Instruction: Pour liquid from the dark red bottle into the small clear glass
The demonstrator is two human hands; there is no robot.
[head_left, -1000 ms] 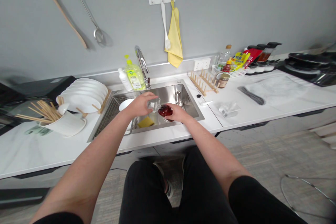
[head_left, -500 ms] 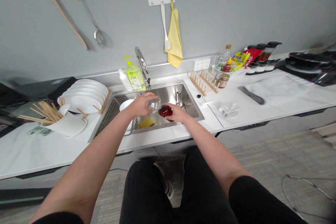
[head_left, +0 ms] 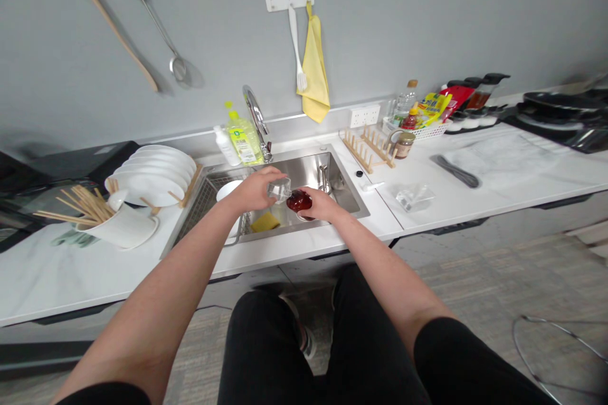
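One clear container clamped in left hand, one dark-red bottle in right hand — one sink below.

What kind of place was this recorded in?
It looks like a kitchen: a steel sink with a faucet is set into the counter, and white plates stand in a rack beside it.
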